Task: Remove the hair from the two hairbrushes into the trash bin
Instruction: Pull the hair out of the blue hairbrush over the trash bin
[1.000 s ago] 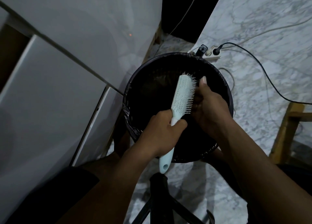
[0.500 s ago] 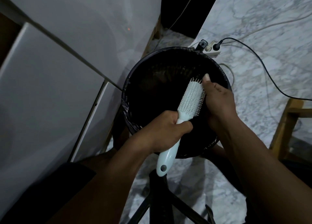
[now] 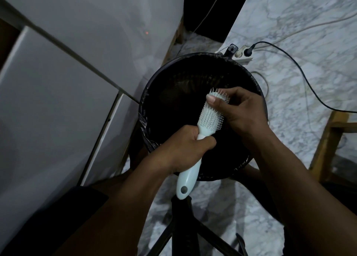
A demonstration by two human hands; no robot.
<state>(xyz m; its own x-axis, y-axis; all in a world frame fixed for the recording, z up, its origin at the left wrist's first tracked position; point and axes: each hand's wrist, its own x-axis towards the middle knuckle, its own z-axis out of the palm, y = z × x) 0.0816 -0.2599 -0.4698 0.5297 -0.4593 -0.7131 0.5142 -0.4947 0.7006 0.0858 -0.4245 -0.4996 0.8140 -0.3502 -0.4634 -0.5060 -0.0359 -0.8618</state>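
A pale blue-white hairbrush (image 3: 209, 120) is held over the black trash bin (image 3: 170, 78), bristles facing up and right. My left hand (image 3: 185, 149) is closed around its handle; the handle's end with a hole sticks out below the fist. My right hand (image 3: 239, 110) rests on the brush head near its tip, thumb pressed across the bristles and fingers curled behind them. Any hair on the bristles is too dim to make out. Only one brush is in view. The bin is lined with a dark bag and its inside is dark.
A white cabinet or appliance (image 3: 58, 82) stands on the left against the bin. A power strip with plugs (image 3: 241, 53) and cables (image 3: 301, 70) lies on the marble floor behind the bin. A wooden frame (image 3: 328, 143) is at right; a black tripod (image 3: 183, 226) stands below.
My right hand has moved from the side of the brush onto its head, the thumb now lying across the bristles near the tip. The brush has tilted further to the right.
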